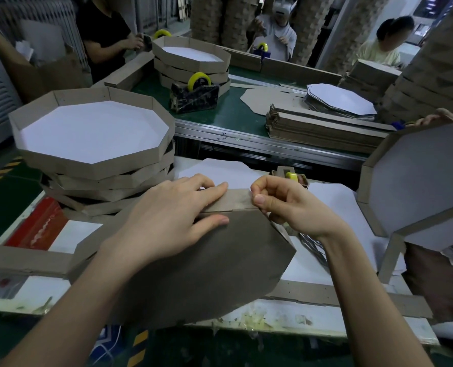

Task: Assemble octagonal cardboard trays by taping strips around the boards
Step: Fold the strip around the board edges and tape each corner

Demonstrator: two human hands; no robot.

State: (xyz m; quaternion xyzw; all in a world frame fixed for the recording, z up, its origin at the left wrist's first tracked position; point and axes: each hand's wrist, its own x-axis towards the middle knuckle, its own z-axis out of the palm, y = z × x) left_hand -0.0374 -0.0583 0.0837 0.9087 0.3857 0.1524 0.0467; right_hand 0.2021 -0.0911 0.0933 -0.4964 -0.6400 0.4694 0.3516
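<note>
An octagonal brown board [206, 266] lies tilted toward me, underside up, over the near table edge. A brown cardboard strip [236, 201] stands folded along its far edge. My left hand [172, 218] lies flat on the board, its straight fingers pressing the strip. My right hand [286, 205] pinches the strip's right end at the board's corner between thumb and curled fingers. A small tape dispenser with a yellow roll [291, 177] sits just behind my right hand.
A stack of finished octagonal trays [93, 157] stands at the left. A neighbour's hand holds a tray [416, 186] upright at the right. Loose strips [326, 131], white boards [341, 100] and a black dispenser [196, 95] lie on the green conveyor. Other people work beyond.
</note>
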